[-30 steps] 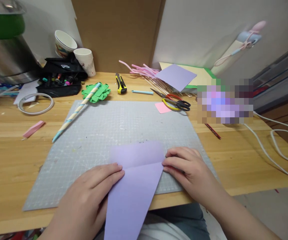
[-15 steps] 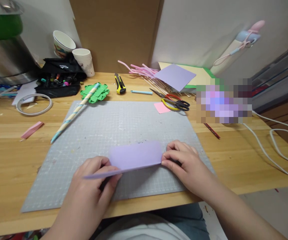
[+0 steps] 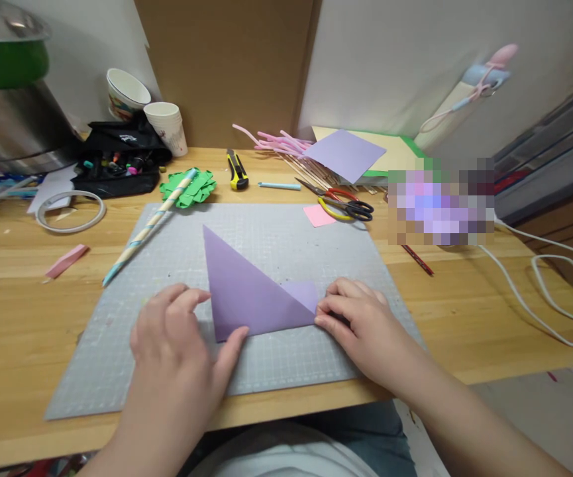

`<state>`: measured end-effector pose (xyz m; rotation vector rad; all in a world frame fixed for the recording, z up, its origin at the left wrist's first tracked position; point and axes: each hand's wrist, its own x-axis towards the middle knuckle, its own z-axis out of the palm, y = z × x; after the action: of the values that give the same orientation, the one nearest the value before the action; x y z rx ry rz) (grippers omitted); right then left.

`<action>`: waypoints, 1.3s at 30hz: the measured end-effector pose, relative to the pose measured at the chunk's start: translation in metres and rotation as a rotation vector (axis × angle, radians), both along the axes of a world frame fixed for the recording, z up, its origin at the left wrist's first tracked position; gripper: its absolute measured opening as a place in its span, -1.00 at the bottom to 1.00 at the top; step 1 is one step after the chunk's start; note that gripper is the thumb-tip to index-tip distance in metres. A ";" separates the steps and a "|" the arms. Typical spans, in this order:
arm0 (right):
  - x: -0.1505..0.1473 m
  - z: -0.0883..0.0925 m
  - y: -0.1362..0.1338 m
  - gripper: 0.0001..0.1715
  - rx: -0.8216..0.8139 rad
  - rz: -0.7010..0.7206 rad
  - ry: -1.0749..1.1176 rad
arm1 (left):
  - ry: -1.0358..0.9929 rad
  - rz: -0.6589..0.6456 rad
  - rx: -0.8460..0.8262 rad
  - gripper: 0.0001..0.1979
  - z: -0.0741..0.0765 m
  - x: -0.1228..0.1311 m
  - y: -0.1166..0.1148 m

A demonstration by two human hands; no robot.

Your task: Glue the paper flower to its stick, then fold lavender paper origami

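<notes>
A purple sheet of paper point(image 3: 246, 298) lies on the grey cutting mat point(image 3: 161, 371), folded over on a slant so that a triangular flap points up and away at the left. Part of the lower layer shows behind the flap at the right. My left hand point(image 3: 181, 344) is open at the paper's left end, thumb at the bottom edge and fingers spread by the left edge. My right hand point(image 3: 356, 318) pinches the right corner of the paper between thumb and fingers.
Behind the mat lie a yellow utility knife point(image 3: 237, 170), scissors point(image 3: 346, 205), a pink paper square point(image 3: 318, 215) and a purple square point(image 3: 346, 154). A striped paper stick point(image 3: 150, 225) rests across green folded paper point(image 3: 201, 189). Tape point(image 3: 70, 212) and a pen case point(image 3: 117, 159) stand left.
The paper's left part, held up toward me before, has been folded over to the far side as a triangular flap. My left hand has let go and spread; my right hand keeps its pinch.
</notes>
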<state>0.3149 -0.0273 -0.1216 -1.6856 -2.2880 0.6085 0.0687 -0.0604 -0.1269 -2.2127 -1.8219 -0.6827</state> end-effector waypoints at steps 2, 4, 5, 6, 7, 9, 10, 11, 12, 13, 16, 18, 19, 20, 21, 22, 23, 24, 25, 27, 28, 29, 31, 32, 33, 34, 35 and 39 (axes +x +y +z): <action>0.000 0.000 0.000 -0.87 0.008 0.003 -0.006 | 0.065 -0.118 0.079 -0.59 0.008 0.015 -0.001; 0.001 0.000 -0.001 -0.87 0.025 0.010 -0.003 | 0.184 -0.380 0.042 -0.62 0.018 0.032 0.004; 0.001 0.000 -0.001 -0.87 0.033 0.016 -0.001 | 0.201 -0.459 0.058 -0.63 0.022 0.040 0.010; 0.001 0.000 -0.001 -0.87 0.037 0.019 -0.002 | 0.230 -0.521 0.034 -0.63 0.026 0.047 0.017; 0.000 0.000 -0.001 -0.86 0.036 0.019 -0.006 | 0.233 -0.558 0.016 -0.65 0.029 0.054 0.025; 0.000 0.000 -0.001 -0.85 0.020 0.012 -0.016 | 0.234 -0.604 -0.115 -0.77 0.032 0.065 0.043; 0.000 -0.001 -0.001 -0.85 0.011 0.006 -0.017 | 0.242 -0.619 -0.215 -0.80 0.033 0.069 0.051; -0.001 -0.001 -0.001 -0.85 0.007 0.000 -0.012 | 0.232 -0.647 -0.298 -0.81 0.033 0.071 0.058; -0.001 -0.002 -0.001 -0.85 0.008 -0.007 -0.004 | 0.217 -0.657 -0.372 -0.82 0.033 0.073 0.063; 0.000 -0.004 -0.002 -0.87 0.014 -0.013 0.009 | 0.200 -0.663 -0.426 -0.84 0.032 0.074 0.067; 0.004 -0.009 -0.006 -0.99 0.061 -0.027 0.069 | 0.144 -0.643 -0.487 -0.87 0.029 0.073 0.071; 0.008 -0.013 -0.012 -0.88 0.120 -0.015 0.113 | 0.112 -0.630 -0.494 -0.86 0.026 0.072 0.071; 0.011 -0.014 -0.016 -0.82 0.157 -0.002 0.129 | 0.100 -0.627 -0.495 -0.85 0.024 0.071 0.071; 0.013 -0.015 -0.021 -0.77 0.195 0.015 0.137 | 0.090 -0.625 -0.497 -0.84 0.023 0.071 0.072; 0.014 -0.016 -0.026 -0.72 0.234 0.034 0.136 | 0.081 -0.623 -0.501 -0.84 0.022 0.071 0.072; 0.015 -0.017 -0.031 -0.67 0.270 0.055 0.126 | 0.074 -0.621 -0.506 -0.83 0.021 0.071 0.073; 0.016 -0.018 -0.037 -0.63 0.298 0.074 0.106 | 0.067 -0.620 -0.512 -0.83 0.021 0.071 0.074; 0.016 -0.018 -0.041 -0.60 0.322 0.091 0.078 | 0.060 -0.617 -0.521 -0.84 0.021 0.071 0.074; 0.015 -0.019 -0.046 -0.59 0.345 0.109 0.047 | 0.055 -0.615 -0.534 -0.84 0.021 0.072 0.075; 0.013 -0.020 -0.052 -0.57 0.395 0.142 -0.014 | 0.053 -0.610 -0.565 -0.85 0.023 0.072 0.076; 0.012 -0.021 -0.054 -0.57 0.417 0.157 -0.036 | 0.054 -0.608 -0.583 -0.85 0.024 0.073 0.076; 0.011 -0.022 -0.055 -0.57 0.438 0.171 -0.052 | 0.052 -0.605 -0.601 -0.86 0.024 0.073 0.076; 0.010 -0.023 -0.056 -0.56 0.452 0.191 -0.075 | 0.041 -0.600 -0.630 -0.86 0.025 0.073 0.077; 0.009 -0.024 -0.056 -0.55 0.448 0.193 -0.085 | 0.031 -0.597 -0.640 -0.86 0.025 0.073 0.077; 0.009 -0.024 -0.055 -0.54 0.444 0.194 -0.093 | 0.020 -0.596 -0.648 -0.86 0.025 0.073 0.078; 0.008 -0.024 -0.055 -0.53 0.440 0.194 -0.098 | 0.009 -0.595 -0.651 -0.86 0.024 0.073 0.078; 0.008 -0.024 -0.054 -0.53 0.436 0.192 -0.102 | 0.000 -0.596 -0.654 -0.86 0.024 0.073 0.078; 0.007 -0.023 -0.053 -0.54 0.425 0.196 -0.099 | -0.033 -0.603 -0.661 -0.88 0.022 0.073 0.080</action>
<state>0.3220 -0.0802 -0.1448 -1.3288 -2.4486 0.0583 0.1412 0.0196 -0.1051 -3.2573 -1.5250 -0.1913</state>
